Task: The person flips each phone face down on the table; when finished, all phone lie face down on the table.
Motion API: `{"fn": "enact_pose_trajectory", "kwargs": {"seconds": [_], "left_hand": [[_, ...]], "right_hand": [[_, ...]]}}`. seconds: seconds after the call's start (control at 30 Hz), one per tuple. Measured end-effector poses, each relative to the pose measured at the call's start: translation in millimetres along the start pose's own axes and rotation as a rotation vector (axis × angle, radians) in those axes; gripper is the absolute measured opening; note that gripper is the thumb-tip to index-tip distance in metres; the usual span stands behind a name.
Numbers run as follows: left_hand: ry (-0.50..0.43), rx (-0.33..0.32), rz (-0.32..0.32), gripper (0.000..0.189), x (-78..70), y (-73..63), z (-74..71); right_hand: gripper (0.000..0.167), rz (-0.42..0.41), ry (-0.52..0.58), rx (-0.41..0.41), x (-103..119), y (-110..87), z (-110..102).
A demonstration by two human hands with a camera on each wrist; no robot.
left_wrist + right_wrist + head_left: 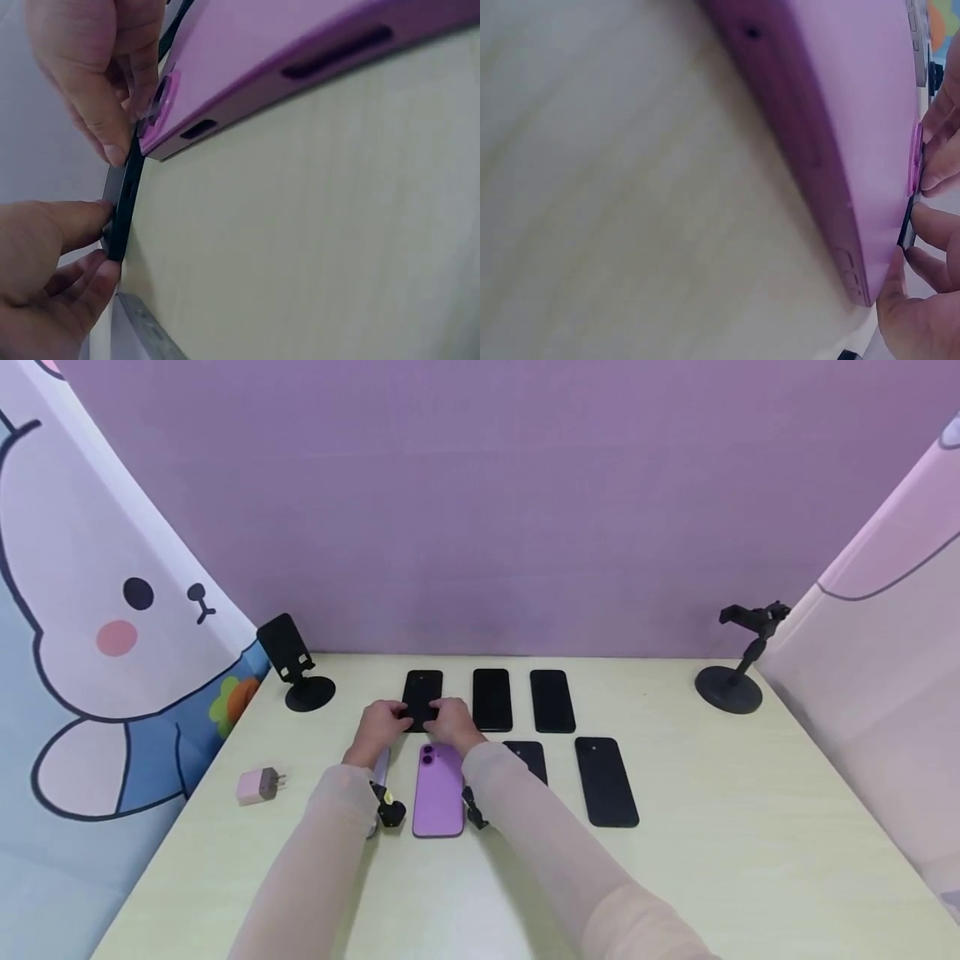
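Both hands are at a black phone [422, 689] in the back row, lying with its camera side up. My left hand [378, 727] pinches its near left corner, thumb on top and fingertips at the edge, as the left wrist view shows. At the near right corner my right hand [453, 724] grips the same phone between thumb and fingers [924, 262]. Just in front lies a purple phone [437, 797], camera side up, between the two forearms. A pale phone [382, 768] beside it is mostly hidden under the left wrist.
Two more black phones [492, 700] [552, 702] continue the back row. Nearer lie a partly covered dark phone [531, 758] and another dark phone [607, 782]. Black stands [310, 693] [729, 690] flank the table at the back. A plug charger [257, 786] lies left.
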State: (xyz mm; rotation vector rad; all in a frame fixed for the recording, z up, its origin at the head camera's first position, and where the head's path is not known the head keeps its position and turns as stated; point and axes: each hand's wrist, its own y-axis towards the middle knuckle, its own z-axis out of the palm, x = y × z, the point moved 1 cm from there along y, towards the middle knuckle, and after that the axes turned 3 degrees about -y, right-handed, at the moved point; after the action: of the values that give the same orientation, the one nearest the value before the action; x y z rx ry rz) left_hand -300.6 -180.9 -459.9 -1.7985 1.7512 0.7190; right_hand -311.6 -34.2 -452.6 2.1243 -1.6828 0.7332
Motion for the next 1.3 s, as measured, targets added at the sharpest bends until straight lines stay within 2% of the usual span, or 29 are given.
{"fn": "enact_pose_trajectory", "kwargs": {"seconds": [0.23, 0.37, 0.63, 0.73, 0.87, 1.07, 1.3], "left_hand": [[0.069, -0.003, 0.066, 0.036, -18.3, 7.3, 1.2], [0.014, 0.037, 0.110, 0.040, -36.1, 11.5, 12.5], [-0.111, 0.123, 0.088, 0.045, -58.4, 14.3, 38.8], [-0.147, 0.152, 0.101, 0.043, -63.2, 15.8, 48.2], [-0.174, 0.158, 0.108, 0.042, -67.7, 16.7, 59.0], [-0.147, 0.154, 0.115, 0.040, -69.3, 17.0, 72.0], [-0.112, 0.124, 0.110, 0.036, -69.2, 17.1, 77.4]], "right_hand": [[0.038, -0.031, 0.012, 0.030, -11.7, -1.1, -20.3], [0.038, -0.013, 0.015, 0.010, -27.9, -1.3, -42.4], [0.040, 0.049, -0.019, -0.013, -61.6, -6.7, -71.4], [0.043, 0.079, -0.022, -0.007, -70.4, -11.4, -74.7], [0.045, 0.089, -0.016, 0.001, -77.7, -16.9, -75.7], [0.045, 0.100, 0.027, -0.003, -86.1, -21.6, -74.2], [0.041, 0.119, 0.100, -0.044, -93.0, -21.2, -69.6]]}}
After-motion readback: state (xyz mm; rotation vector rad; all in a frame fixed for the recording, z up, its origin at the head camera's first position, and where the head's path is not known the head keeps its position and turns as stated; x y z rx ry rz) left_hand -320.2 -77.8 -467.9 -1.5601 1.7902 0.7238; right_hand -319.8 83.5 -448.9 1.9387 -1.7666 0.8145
